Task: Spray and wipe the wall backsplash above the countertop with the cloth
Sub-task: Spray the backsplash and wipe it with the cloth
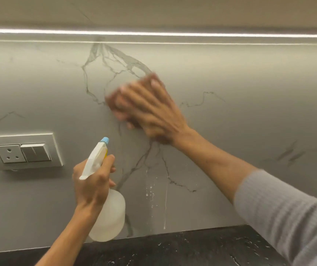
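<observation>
The backsplash (230,77) is a grey marble-look wall with dark veins, and white streaks of spray (151,192) run down it near the counter. My right hand (153,112) lies flat on a brownish cloth (115,100) and presses it against the wall at mid height; both are blurred by motion. My left hand (91,181) grips the neck of a white translucent spray bottle (109,214) with a blue nozzle tip (104,140) that points up at the wall, a little below and left of the cloth.
A white plate with a socket and switches (22,151) is set in the wall at the left. A black speckled countertop (173,250) runs along the bottom. A bright light strip (153,33) crosses the top under the cabinet.
</observation>
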